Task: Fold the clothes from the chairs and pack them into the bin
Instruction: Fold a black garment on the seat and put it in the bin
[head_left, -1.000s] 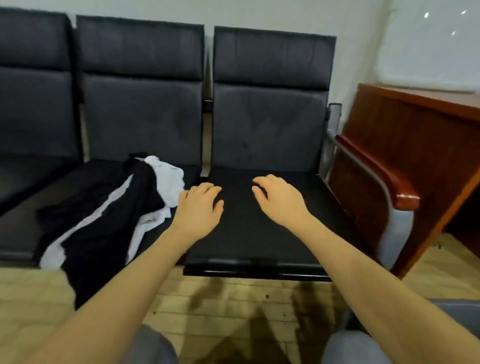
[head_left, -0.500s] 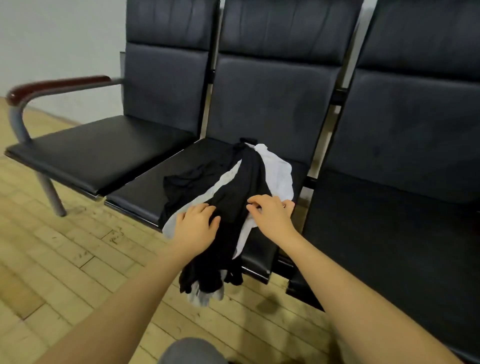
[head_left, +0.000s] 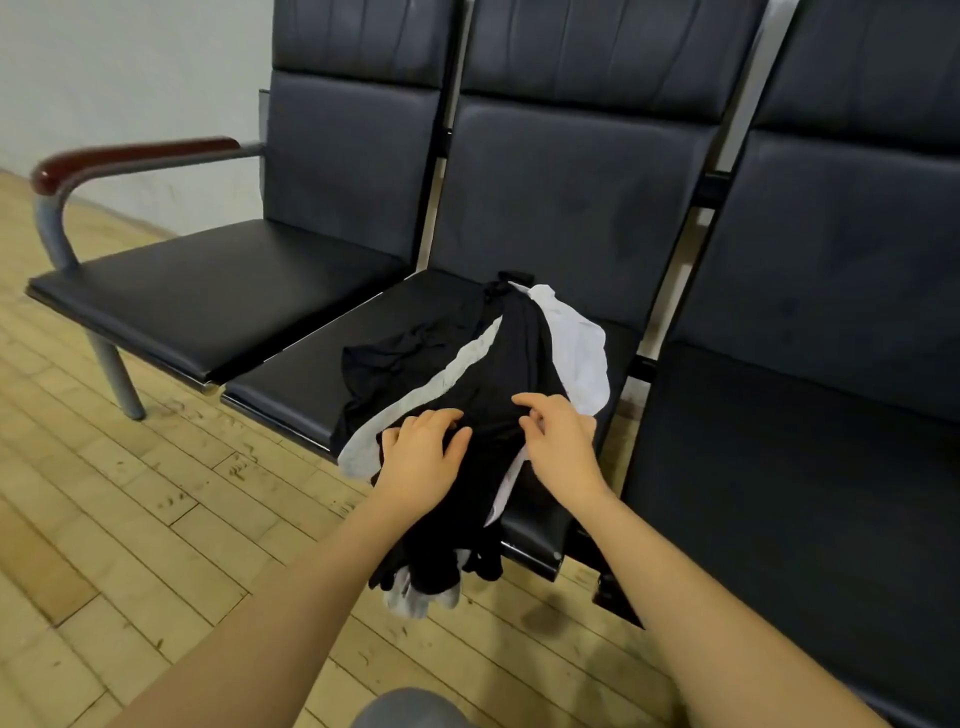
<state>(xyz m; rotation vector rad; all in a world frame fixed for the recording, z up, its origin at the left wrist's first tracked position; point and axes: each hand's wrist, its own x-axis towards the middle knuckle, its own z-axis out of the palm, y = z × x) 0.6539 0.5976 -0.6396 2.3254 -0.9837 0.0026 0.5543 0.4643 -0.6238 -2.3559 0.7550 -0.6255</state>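
Black-and-white clothes (head_left: 498, 374) heaped on middle chair seat (head_left: 291, 382), hem trailing off front edge. Left hand (head_left: 423, 457) and right hand (head_left: 561, 447) resting on top, fingers loosely spread, apparently gripping nothing yet. Probably light, limp, slippery; best gathered by the bunched upper folds.

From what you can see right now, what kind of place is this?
Probably a waiting area or office lobby. A row of joined black padded chairs with a wood-capped metal armrest stands against a plain wall on a wood plank floor. A black and white clothes pile lies on the middle seat.
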